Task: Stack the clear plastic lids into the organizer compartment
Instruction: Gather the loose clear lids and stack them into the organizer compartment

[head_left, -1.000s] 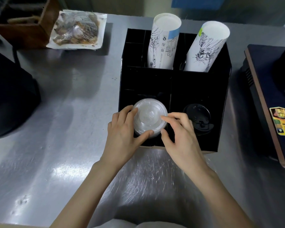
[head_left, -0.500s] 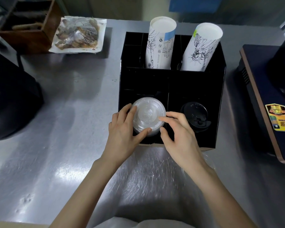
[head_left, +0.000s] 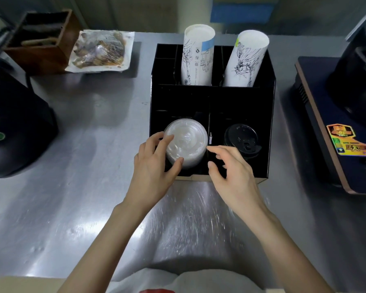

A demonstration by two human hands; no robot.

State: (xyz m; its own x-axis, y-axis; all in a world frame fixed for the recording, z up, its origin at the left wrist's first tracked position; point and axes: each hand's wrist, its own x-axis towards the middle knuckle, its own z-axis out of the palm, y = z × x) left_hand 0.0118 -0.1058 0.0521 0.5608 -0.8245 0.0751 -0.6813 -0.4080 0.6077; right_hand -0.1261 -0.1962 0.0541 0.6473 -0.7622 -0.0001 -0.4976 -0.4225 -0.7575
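head view: a black organizer (head_left: 211,98) stands on a steel counter (head_left: 89,144), and the stack of clear plastic lids (head_left: 185,142) sits in its front left compartment, top lid facing up. the left hand (head_left: 154,163) cups the stack from the near left side, fingers laid on the top lid's rim and thumb pressed against the stack's front wall, so it has hold of the lids. the right hand (head_left: 232,172) hangs just beside the stack over the front edge of the organizer, fingers spread and curled, index fingertip close to the lids' right edge but apart from them, gripping nothing. a black lid (head_left: 241,138) lies in the front right compartment. two sleeves of printed paper cups (head_left: 198,58) lean in the rear compartments. a wrapped food tray (head_left: 100,51) and a wooden box (head_left: 40,39) stand far left.
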